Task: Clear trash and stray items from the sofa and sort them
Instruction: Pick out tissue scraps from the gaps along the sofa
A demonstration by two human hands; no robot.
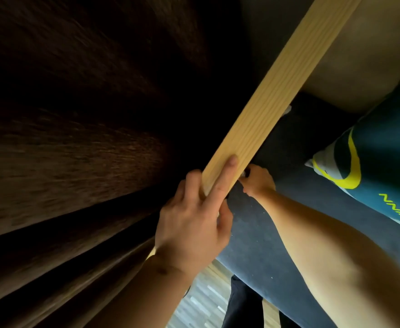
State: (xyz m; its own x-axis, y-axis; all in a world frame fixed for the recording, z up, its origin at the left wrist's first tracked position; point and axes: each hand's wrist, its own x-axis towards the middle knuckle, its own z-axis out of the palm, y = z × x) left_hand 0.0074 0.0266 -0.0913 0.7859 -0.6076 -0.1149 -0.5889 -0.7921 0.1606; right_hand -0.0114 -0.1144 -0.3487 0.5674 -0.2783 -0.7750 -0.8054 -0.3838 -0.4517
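A long pale wooden plank [272, 95] runs from the middle of the view up to the top right edge. My left hand [194, 216] grips its near end, index finger laid along the top face. My right hand [257, 179] is closed just behind the plank's near end, on a small dark thing that I cannot make out. Both hands are over the dark blue-grey sofa seat [260, 240]. A teal cushion [381, 162] with a yellow mark and yellow lettering lies on the sofa at the right.
Dark brown wood-grain furniture [64, 162] fills the left half, close to the plank. A tan sofa back cushion [359, 62] is at the top right. Light wood floor [206, 301] shows at the bottom, with a dark trouser leg [244, 304].
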